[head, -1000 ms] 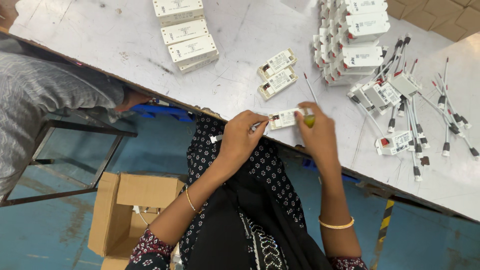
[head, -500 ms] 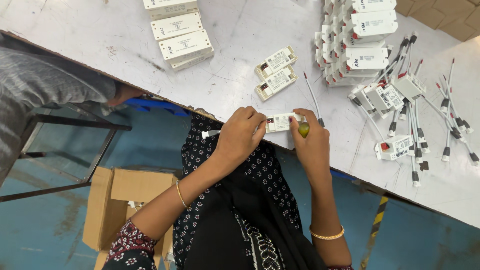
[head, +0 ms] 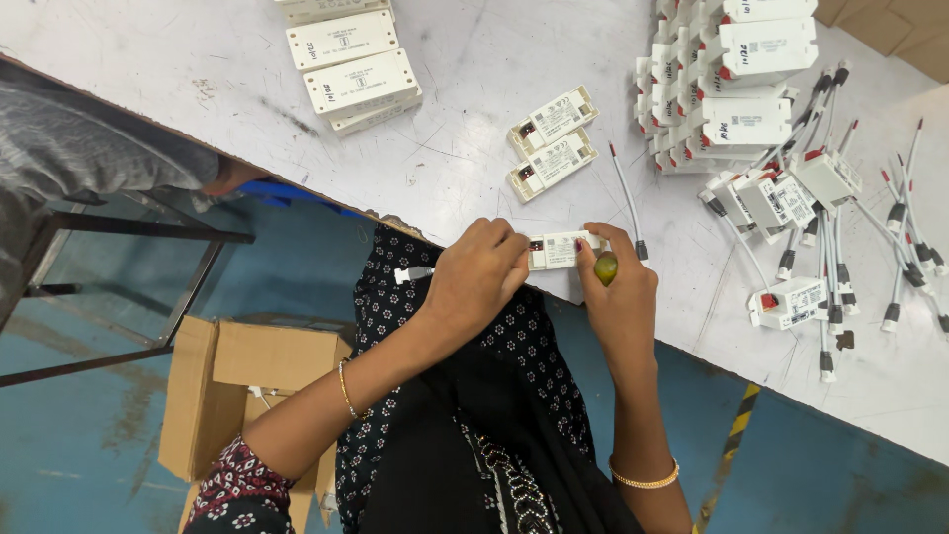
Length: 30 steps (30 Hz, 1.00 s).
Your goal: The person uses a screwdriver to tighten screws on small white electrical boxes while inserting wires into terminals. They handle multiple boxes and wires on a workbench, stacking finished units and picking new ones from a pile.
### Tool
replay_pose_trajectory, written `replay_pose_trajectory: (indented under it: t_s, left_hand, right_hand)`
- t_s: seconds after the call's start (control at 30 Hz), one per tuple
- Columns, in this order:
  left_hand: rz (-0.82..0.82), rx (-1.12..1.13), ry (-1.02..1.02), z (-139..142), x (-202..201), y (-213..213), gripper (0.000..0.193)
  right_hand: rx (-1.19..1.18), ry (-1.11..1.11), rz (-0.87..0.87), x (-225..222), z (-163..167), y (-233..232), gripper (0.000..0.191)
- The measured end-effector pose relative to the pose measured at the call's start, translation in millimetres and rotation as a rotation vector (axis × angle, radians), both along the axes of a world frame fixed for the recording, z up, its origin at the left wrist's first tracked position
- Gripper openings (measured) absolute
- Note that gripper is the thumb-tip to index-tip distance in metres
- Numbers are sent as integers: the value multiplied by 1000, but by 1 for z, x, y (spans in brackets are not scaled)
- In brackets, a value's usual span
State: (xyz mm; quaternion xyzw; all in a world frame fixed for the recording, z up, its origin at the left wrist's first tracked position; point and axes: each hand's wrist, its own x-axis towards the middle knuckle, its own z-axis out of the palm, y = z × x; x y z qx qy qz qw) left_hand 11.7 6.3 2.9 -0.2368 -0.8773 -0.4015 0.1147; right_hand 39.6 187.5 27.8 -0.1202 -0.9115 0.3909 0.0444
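At the middle of the frame the left hand [head: 479, 282] grips one end of a small white box-shaped module [head: 560, 249] with a pale label on its face. The right hand [head: 618, 287] pinches the other end, with a yellow-green screwdriver handle [head: 606, 267] clasped in its fingers. The module sits just over the near edge of the table.

Two like modules [head: 552, 142] lie side by side above the hands. Larger white labelled boxes [head: 354, 69] are stacked at upper left, and another heap of white units [head: 736, 79] fills the upper right. Red-tipped white and black leads [head: 895, 237] sprawl at the right edge.

The table [head: 198, 89] is scuffed grey-white. Below it is a blue floor, with an open cardboard carton [head: 257, 391] at lower left. A grey sleeve [head: 89, 148] is cut off at the left. The screwdriver's tip is hidden.
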Motion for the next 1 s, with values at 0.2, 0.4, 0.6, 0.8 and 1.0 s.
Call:
replay_pose_trajectory:
  t_s: [0.2, 0.4, 0.6, 0.8, 1.0]
  left_hand:
    - [-38, -30, 6, -2, -4, 2, 9]
    - [-21, -49, 25, -4, -3, 4, 10]
    - [-59, -52, 0, -4, -10, 2, 11]
    - [-212, -71, 6, -2, -25, -9, 13]
    - [-268, -65, 24, -2, -30, -13, 15]
  right_hand:
    - [-8, -5, -1, 0, 0, 0, 22]
    - [14, -17, -1, -1, -1, 0, 23]
    - [-8, -11, 3, -1, -1, 0, 23]
    - [-27, -42, -8, -1, -1, 0, 23]
    - [-23, -34, -8, 0, -3, 0, 22]
